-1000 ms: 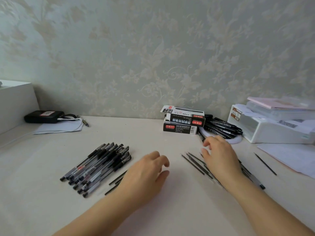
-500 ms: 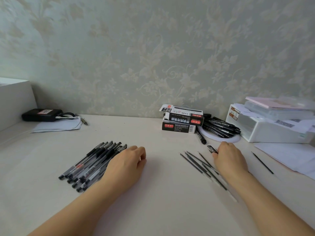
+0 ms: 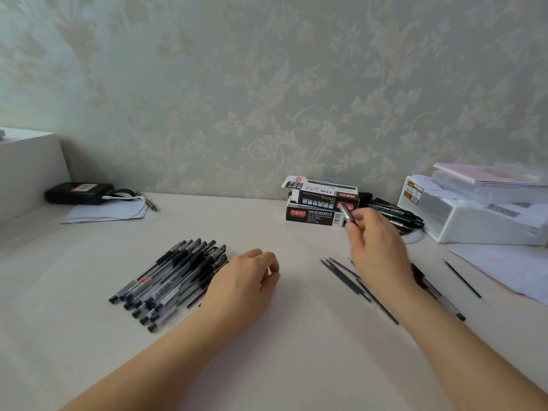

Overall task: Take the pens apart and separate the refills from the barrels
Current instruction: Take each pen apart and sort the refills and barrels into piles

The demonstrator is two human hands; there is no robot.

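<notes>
A row of several black-capped clear pens (image 3: 169,280) lies on the table at the left. My left hand (image 3: 243,283) rests beside its right edge with fingers loosely curled and nothing in them. My right hand (image 3: 376,247) is lifted off the table and pinches a small dark pen piece (image 3: 347,213) between its fingertips. Several thin black refills (image 3: 353,280) lie on the table under and beside that hand. One more refill (image 3: 462,278) lies alone further right. A heap of black pens (image 3: 394,215) sits on a white plate behind the right hand.
Two stacked pen boxes (image 3: 317,206) stand at the back centre by the wall. White storage boxes (image 3: 480,218) and loose papers (image 3: 510,268) fill the right side. A black pouch (image 3: 78,192) on paper and a white box (image 3: 26,170) are at the far left.
My right hand has risen from the table with the small pen piece pinched in its fingers. My left hand has shifted slightly right, away from the pen row.
</notes>
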